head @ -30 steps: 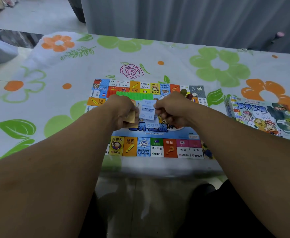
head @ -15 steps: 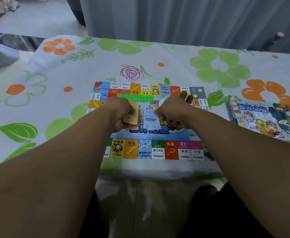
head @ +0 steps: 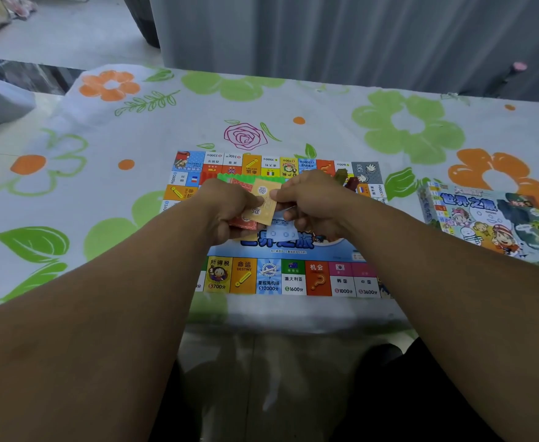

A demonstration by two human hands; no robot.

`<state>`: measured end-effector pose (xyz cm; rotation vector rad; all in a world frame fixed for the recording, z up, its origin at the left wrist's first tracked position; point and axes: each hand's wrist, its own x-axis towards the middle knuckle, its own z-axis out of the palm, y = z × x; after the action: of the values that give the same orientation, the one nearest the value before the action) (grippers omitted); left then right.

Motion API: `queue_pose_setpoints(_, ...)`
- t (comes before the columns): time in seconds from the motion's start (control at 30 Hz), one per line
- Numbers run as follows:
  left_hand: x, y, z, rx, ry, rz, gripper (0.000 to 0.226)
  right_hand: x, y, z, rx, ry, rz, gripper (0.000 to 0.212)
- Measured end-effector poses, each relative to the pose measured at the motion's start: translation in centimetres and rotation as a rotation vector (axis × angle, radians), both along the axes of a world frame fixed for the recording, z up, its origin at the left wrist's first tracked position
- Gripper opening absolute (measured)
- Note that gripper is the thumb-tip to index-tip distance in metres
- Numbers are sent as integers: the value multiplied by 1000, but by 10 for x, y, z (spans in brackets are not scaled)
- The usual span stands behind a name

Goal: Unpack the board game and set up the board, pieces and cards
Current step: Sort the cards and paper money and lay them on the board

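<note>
Floral tablecloth (head: 325, 122) over the desk, game board (head: 268, 279) flat near its front edge, left hand (head: 226, 208) gripping a small card stack (head: 244, 223), right hand (head: 312, 202) pinching the yellow top card (head: 263, 202) above the board's middle, game box (head: 484, 221) at the right edge.

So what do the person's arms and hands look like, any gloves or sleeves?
Both the left hand and the right hand are bare: no gloves, rings or watch show. The arms are bare too, with no sleeve anywhere in view. The only clothing visible is something dark low in the picture, seemingly over the lap.
</note>
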<state>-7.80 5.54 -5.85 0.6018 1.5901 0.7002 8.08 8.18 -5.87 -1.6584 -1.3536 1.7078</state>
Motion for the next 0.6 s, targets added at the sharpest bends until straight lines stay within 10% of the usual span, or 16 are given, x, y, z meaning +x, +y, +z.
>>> queue_pose_setpoints(0.6, -34, -6, 11, 18, -32, 219, 13, -37, 0, -18, 68, -249, 91, 24)
